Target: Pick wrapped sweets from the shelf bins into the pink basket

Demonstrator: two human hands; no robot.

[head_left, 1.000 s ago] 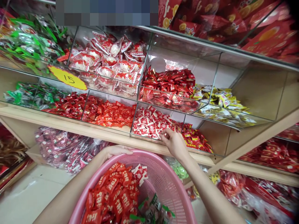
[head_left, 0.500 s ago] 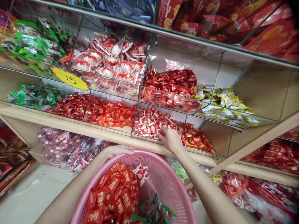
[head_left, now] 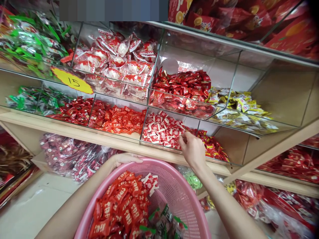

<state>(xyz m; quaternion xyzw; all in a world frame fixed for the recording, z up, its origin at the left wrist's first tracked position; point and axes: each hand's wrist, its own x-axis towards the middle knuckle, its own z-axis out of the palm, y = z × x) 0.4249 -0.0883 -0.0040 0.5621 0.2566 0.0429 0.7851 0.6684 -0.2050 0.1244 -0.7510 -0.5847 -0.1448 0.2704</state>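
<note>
My left hand (head_left: 126, 158) grips the far rim of a pink plastic basket (head_left: 183, 181). Inside the basket lie many orange-red wrapped candies (head_left: 124, 202), a small cluster of red-and-white wrapped candies (head_left: 150, 183) and some green-and-dark wrapped ones (head_left: 165, 220). My right hand (head_left: 193, 147) is at the front edge of a clear bin, just over the right part of a heap of red-and-white candies (head_left: 161, 129). Its fingers are curled together, and whatever they hold is hidden. Red-and-yellow candies (head_left: 214, 147) fill the bin beside that hand.
Clear shelf bins hold red candies (head_left: 181, 88), yellow-and-white candies (head_left: 243, 103) and larger red-and-white packets (head_left: 117, 66). A yellow price tag (head_left: 72, 80) reads 15. A wooden shelf edge (head_left: 99, 137) runs behind the basket. Bagged goods (head_left: 72, 156) sit beneath it.
My right hand has shifted a little to the right and slightly up, its fingers still curled. My left hand and the basket stay nearly in place.
</note>
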